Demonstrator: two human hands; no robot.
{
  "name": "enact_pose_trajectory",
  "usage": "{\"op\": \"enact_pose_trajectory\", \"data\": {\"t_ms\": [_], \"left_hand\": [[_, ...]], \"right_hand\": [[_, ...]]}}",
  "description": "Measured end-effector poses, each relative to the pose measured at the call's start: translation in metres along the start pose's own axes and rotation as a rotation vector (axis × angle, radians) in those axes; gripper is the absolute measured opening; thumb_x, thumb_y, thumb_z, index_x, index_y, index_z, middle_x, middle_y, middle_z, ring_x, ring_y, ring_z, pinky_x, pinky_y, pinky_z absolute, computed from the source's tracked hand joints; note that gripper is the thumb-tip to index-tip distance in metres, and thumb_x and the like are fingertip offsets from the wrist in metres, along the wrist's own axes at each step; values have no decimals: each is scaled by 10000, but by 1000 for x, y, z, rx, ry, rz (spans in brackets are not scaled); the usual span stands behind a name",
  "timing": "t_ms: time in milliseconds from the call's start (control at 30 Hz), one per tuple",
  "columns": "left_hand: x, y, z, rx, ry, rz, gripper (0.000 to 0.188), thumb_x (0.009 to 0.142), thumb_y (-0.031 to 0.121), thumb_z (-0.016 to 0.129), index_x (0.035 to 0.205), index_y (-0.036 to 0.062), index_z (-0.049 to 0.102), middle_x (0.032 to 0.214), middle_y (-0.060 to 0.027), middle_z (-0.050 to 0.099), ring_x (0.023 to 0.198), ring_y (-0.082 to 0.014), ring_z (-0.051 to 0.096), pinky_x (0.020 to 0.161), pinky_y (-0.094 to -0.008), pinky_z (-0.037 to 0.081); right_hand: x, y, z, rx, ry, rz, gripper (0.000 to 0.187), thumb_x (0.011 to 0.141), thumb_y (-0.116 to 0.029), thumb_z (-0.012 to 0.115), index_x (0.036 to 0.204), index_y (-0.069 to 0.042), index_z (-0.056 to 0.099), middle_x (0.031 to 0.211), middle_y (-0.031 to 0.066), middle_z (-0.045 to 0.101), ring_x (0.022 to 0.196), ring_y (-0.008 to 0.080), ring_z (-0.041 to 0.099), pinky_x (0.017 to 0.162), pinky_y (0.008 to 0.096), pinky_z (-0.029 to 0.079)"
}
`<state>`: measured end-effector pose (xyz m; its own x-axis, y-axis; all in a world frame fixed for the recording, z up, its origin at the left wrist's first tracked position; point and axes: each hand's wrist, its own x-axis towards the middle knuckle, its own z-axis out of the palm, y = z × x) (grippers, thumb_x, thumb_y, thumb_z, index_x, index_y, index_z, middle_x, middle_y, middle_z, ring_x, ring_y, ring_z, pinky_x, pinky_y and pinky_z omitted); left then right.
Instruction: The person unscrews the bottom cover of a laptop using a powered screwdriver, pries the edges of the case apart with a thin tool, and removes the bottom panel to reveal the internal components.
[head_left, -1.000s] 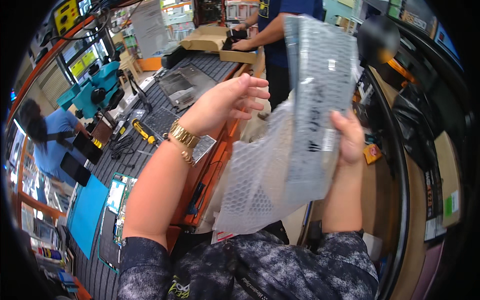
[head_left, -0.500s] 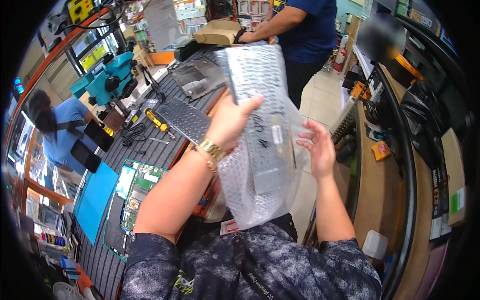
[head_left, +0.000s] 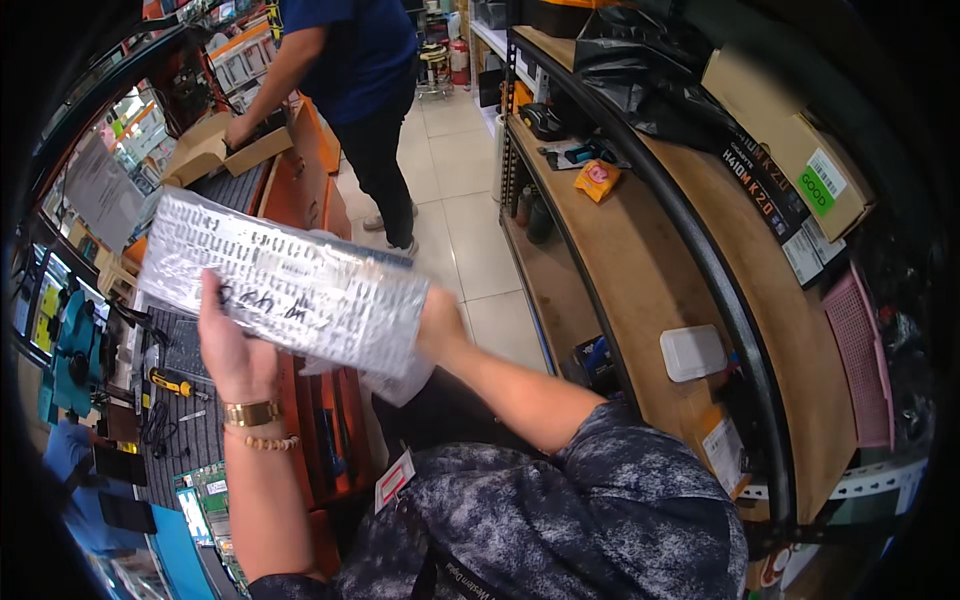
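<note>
A laptop keyboard [head_left: 290,285] lies tilted across the front of me, wrapped in clear bubble wrap [head_left: 385,330] with dark handwriting on it. My left hand [head_left: 240,350], with a gold watch and a beaded bracelet at the wrist, grips its near side, thumb on top. At the right end my right hand [head_left: 438,318] is closed round the wrapped edge; its fingers are largely hidden behind the package. Below the keyboard's left part, another dark keyboard [head_left: 185,350] lies on the ridged grey workbench mat [head_left: 190,435], partly covered from view.
On the bench are a yellow screwdriver [head_left: 172,382], a cable [head_left: 157,430] and a green circuit board [head_left: 215,495]. Ahead, a co-worker [head_left: 350,60] reaches into a cardboard box [head_left: 200,148]. Shelving [head_left: 610,290] to my right bears a white container [head_left: 693,353] and an orange packet [head_left: 597,180].
My view has swung right. The keyboard has turned from upright to lying crosswise, its bubble wrap now close around it. My right hand, spread beside the package before, now holds its right end.
</note>
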<state>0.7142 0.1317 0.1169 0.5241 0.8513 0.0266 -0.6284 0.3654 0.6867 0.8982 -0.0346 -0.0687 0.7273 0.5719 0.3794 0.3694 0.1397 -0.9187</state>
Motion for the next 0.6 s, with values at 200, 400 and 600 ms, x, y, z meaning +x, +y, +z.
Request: {"op": "enact_pose_trajectory", "data": {"t_ms": [200, 400, 600], "left_hand": [[-8, 67, -13, 20, -10, 135, 530, 1243, 361, 530, 1611, -18, 575, 1625, -166, 661, 1452, -329, 660, 1281, -520, 493], [-7, 94, -36, 1, -99, 84, 503, 1234, 346, 559, 1594, -4, 602, 1595, -156, 694, 1434, -327, 685, 1274, -530, 507], [-41, 159, -77, 70, -166, 88, 523, 1235, 351, 553, 1601, -19, 602, 1599, -169, 697, 1442, -329, 687, 1287, -524, 500]], "right_hand": [[81, 58, -181, -266, 386, -22, 402, 999, 47, 658, 1369, -28, 799, 1274, 121, 828, 1151, 218, 771, 1045, 363, 605], [65, 134, -510, 89, 884, 458, 361, 1103, -311, 680, 1300, -42, 818, 1188, 152, 823, 1072, 331, 793, 906, 477, 654], [-2, 163, -588, -580, 915, 696, 378, 1103, -321, 672, 1300, -30, 810, 1181, 166, 818, 1064, 344, 788, 893, 481, 651]]}}
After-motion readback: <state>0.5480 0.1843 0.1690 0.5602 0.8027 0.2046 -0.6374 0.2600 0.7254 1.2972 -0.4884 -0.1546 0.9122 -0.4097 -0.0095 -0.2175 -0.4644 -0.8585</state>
